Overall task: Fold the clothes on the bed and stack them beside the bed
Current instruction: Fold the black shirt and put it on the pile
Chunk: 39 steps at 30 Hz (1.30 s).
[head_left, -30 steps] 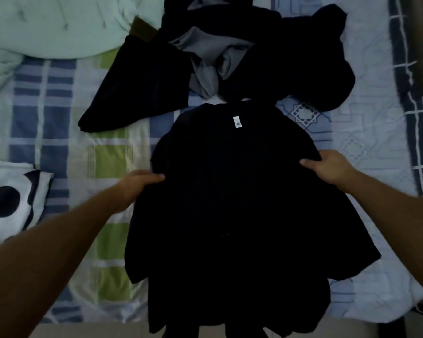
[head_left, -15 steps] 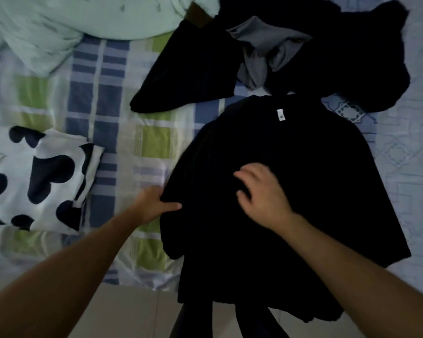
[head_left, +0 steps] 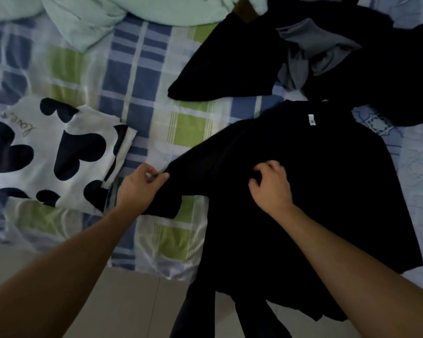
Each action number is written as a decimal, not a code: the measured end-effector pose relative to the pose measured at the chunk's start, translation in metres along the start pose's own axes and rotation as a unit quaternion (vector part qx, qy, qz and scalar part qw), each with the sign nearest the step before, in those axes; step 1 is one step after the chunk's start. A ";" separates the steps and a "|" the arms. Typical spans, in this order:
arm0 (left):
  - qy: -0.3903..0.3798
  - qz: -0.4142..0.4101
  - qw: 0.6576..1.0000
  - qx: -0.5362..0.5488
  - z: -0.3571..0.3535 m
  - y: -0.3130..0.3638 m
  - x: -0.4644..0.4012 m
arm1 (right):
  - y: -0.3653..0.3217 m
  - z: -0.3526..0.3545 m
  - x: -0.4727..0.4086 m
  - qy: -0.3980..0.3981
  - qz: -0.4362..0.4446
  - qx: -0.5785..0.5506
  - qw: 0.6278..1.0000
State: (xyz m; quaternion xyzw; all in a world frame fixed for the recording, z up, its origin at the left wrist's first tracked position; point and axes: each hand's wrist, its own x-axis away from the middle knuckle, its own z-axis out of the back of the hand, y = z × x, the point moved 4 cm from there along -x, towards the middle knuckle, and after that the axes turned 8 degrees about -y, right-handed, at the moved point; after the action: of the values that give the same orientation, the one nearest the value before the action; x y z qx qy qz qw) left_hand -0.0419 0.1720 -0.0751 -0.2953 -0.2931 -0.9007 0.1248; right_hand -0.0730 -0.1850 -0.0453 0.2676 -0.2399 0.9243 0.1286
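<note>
A big black cloth shirt lies flat on the checked blue and green bed sheet. The left hand pinches its sleeve. The right hand grips its middle with curled fingers. Its tiny white label is too small to read. The folded white top with black hearts says "love".

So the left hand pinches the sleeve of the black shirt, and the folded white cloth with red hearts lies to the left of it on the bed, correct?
Almost. The head view shows the hearts on the folded white cloth are black, not red. The rest stands: the left hand pinches the sleeve of the black shirt, and the cloth lies to its left on the bed.
</note>
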 end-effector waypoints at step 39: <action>-0.142 -0.071 0.986 0.048 0.013 -0.021 -0.008 | -0.110 0.029 -0.106 -0.044 0.117 0.235 0.964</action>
State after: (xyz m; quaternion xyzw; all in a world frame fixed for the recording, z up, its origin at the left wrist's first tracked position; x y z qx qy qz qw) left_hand -0.0377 0.1973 -0.0814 -0.3928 -0.3706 -0.8411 0.0319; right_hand 0.0671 -0.1180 -0.0412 0.3010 -0.0509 0.9505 -0.0573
